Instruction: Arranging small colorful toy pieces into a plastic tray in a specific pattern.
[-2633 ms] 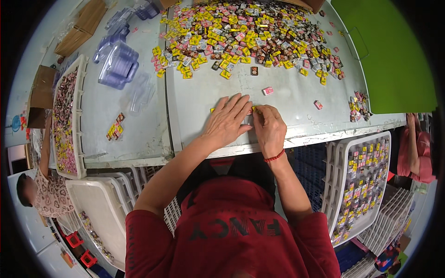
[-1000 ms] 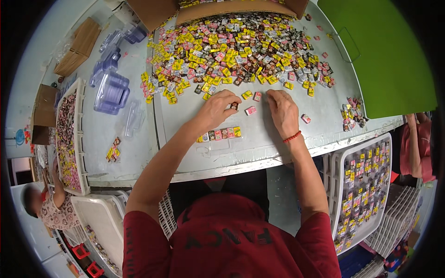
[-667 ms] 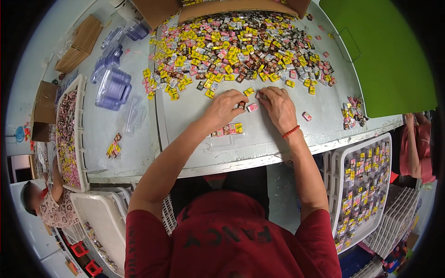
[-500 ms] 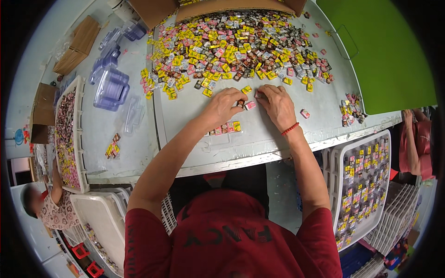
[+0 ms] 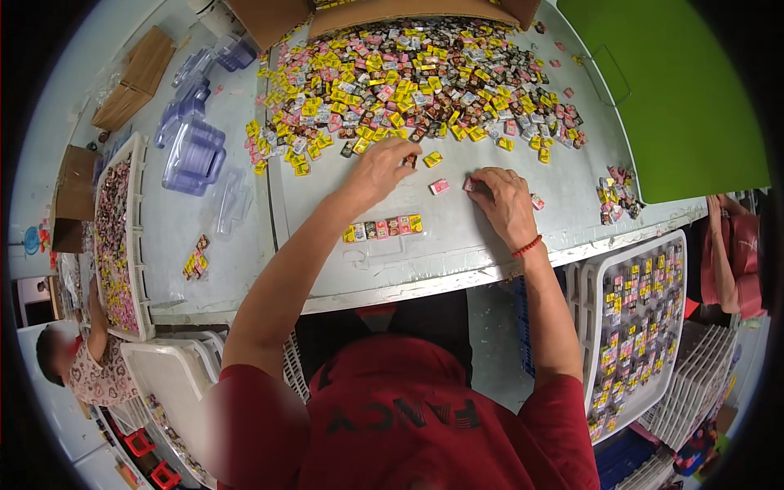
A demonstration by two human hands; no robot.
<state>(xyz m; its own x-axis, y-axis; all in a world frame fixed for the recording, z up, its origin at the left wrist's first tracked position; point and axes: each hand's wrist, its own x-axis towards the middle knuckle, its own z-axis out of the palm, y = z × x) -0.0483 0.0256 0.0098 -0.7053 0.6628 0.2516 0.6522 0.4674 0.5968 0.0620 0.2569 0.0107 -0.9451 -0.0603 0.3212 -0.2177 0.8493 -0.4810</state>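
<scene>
My left hand [image 5: 380, 173] is at the near edge of a heap of small coloured packets [image 5: 408, 82], with a small dark brown packet [image 5: 410, 161] pinched between thumb and fingers. To its right, my right hand [image 5: 505, 201] grips a small dark-and-pink packet [image 5: 469, 184] at its fingertips. A pink packet [image 5: 439, 187] lies loose between the hands, and a yellow packet [image 5: 432, 160] rests just beyond it. Closer to me, a row of several packets [image 5: 382, 228], yellow, dark, pink and brown, lies side by side on a clear plastic tray [image 5: 359, 258].
Stacked clear plastic trays [image 5: 194, 155] lie at left, beside a white crate of packets [image 5: 122, 245]. A cardboard box [image 5: 420, 18] stands behind the heap. A green panel [image 5: 670, 98] is at right, above a white crate with filled trays [image 5: 641, 327]. Other people work at both sides.
My hands have moved apart: the left leftward and slightly away, the right rightward and nearer. The pink packet between them now lies free, and the row on the clear tray shows fully.
</scene>
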